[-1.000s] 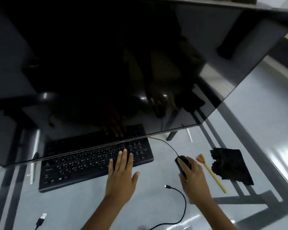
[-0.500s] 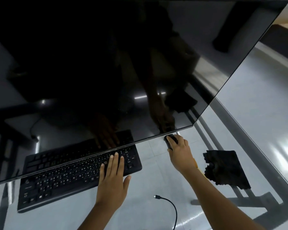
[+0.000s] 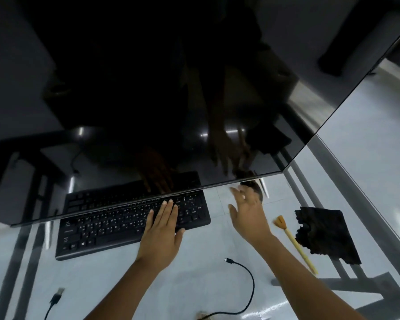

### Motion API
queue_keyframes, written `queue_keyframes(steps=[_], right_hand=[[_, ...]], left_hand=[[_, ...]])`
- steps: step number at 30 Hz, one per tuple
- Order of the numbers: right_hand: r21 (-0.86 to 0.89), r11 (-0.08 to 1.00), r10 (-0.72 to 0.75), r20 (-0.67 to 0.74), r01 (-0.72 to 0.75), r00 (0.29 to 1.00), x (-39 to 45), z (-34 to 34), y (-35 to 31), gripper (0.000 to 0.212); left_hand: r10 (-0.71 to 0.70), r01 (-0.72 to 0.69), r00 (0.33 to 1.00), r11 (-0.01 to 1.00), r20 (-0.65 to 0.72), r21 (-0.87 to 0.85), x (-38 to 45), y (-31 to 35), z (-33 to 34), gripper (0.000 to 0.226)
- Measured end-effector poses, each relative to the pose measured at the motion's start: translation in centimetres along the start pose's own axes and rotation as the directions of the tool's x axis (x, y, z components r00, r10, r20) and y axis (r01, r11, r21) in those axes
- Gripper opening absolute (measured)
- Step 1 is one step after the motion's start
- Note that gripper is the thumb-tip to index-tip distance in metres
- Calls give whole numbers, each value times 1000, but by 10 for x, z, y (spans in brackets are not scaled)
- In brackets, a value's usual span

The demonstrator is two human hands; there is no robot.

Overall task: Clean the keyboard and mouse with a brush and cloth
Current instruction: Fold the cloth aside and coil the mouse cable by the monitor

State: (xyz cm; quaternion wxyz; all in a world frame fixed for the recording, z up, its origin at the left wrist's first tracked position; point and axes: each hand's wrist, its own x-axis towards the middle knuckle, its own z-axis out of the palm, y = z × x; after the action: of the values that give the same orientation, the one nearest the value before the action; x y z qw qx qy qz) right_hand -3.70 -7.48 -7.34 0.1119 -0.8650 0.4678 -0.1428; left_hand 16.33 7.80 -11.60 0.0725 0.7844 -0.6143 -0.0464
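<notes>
L hand (image 3: 163,229) flat on keyboard (image 3: 116,227), pinning it. R hand (image 3: 247,211) open, empty, by mouse (image 3: 254,191). Next, imo: grab brush (image 3: 293,241), sweep btwn keys w/ light strokes.

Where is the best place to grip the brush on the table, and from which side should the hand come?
Grip the brush mid-handle, likely from above with the right hand. The thin handle lies flat, bristles pointing away; the black cloth crowds its right side.

Left hand (image 3: 162,229) flat, right hand (image 3: 248,212) spread
</notes>
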Motion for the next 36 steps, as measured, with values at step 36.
queue_keyframes(steps=[36], right_hand=[[659,739,-419,611,-139,672,-46,-120,-293,21]], left_hand=[[-527,332,847,629,-71,-703,-80,-80,-234,22]])
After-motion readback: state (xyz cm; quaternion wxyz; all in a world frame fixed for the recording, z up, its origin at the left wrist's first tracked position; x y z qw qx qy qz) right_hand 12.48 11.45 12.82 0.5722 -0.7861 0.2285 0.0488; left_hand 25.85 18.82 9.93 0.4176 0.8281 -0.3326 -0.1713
